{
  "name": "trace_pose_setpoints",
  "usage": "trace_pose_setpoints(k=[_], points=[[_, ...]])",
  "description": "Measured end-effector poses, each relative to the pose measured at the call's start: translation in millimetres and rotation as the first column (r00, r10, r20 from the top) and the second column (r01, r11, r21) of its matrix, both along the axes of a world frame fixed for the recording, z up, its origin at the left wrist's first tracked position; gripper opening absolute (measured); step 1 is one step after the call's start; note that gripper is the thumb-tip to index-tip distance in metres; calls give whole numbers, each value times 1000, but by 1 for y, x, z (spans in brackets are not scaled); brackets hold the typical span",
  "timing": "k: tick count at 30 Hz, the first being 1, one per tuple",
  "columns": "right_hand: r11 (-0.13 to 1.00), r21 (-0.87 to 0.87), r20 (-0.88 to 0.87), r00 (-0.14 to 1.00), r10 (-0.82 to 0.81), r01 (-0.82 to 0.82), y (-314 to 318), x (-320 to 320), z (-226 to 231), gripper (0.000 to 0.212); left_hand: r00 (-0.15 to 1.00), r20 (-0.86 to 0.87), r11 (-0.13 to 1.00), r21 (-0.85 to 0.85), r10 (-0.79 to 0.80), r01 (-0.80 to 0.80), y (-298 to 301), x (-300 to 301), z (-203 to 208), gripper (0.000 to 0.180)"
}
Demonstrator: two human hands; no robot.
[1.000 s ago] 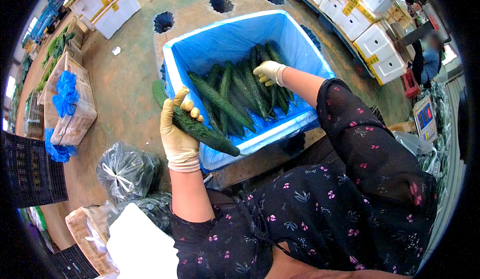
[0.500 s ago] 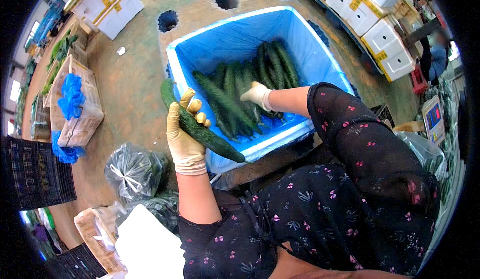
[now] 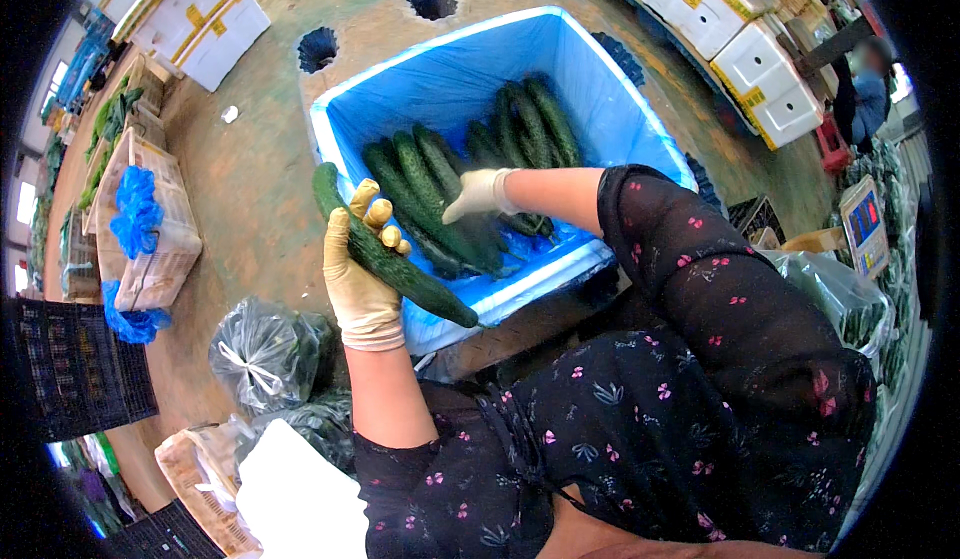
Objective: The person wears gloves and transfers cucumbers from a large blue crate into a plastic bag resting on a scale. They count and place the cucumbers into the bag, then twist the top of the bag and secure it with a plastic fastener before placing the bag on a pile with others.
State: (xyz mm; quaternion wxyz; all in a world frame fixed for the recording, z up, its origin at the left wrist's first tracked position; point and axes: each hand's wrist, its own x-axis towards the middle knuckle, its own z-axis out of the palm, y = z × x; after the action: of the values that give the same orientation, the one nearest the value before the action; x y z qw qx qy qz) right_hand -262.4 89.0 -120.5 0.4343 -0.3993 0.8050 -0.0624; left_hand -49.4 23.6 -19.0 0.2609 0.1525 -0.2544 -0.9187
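Note:
My gloved left hand is wrapped round a long dark green cucumber, held slanting above the left front rim of a blue-lined box. Inside, one group of cucumbers lies side by side on the left and another group on the right, with a strip of blue liner between them. My gloved right hand reaches into the box from the right and touches the left group. Its fingers point down and left, partly hidden and blurred, so their grip does not show.
White foam boxes with yellow tape stand far left, with more foam boxes at right. Crates with blue plastic line the left. A tied clear bag sits near my left arm. A scale and a person are at right.
My right hand has shifted left in the box, and a gap has opened between the two cucumber groups. My left hand keeps hold of its cucumber. The view has moved slightly.

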Motion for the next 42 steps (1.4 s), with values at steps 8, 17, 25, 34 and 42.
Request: trace_pose_setpoints(k=[8,17,25,34,42], points=[[986,-140,506,862,-6,90,4,-27,26,59,1000,-13,999,-35,18,-19,3,-6,2,45],[968,163,-336,912,236,-191,42,-114,31,37,996,-69,986,-162,-56,44,9,-5,7,53],[836,483,-186,904,386,-258,75,-60,-5,64,999,-48,999,-36,-16,14,9,-8,3,39],[920,41,480,800,-360,389,84,-76,55,32,1000,-18,1000,-2,15,-15,8,-9,-2,35],[730,-107,937,313,-153,675,142,-79,98,21,1000,-8,1000,21,18,-18,8,-11,-3,33]])
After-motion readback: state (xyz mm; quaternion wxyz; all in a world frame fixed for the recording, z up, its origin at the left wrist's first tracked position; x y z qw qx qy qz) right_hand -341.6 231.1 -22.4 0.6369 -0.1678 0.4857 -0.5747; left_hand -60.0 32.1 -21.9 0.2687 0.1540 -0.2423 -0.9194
